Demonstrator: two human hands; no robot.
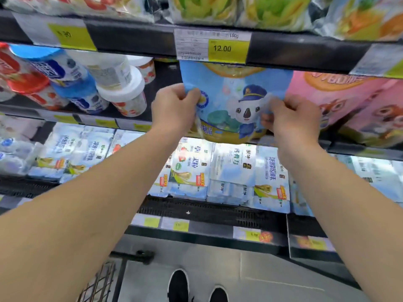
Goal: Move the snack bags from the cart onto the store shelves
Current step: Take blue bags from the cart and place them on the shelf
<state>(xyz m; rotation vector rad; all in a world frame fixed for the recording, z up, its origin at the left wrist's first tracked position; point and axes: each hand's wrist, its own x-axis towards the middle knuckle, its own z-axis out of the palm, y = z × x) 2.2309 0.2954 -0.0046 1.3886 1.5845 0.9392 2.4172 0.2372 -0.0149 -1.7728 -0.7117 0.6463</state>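
A blue snack bag (235,92) printed with a koala in a police cap stands upright on the middle shelf (344,147), under a yellow 12.00 price tag (227,49). My left hand (174,107) pinches the bag's left edge. My right hand (292,116) grips its right edge, near the koala. Both arms reach up and forward to the shelf. A corner of the wire cart (102,280) shows at the bottom left; no bags are visible in it.
Pink snack bags (353,101) stand right of the blue one. Yogurt bottles and tubs (91,83) lie to its left. Green-printed bags (239,9) fill the shelf above; white-blue multipacks (231,171) fill the shelf below. My black shoes (178,286) stand on grey floor.
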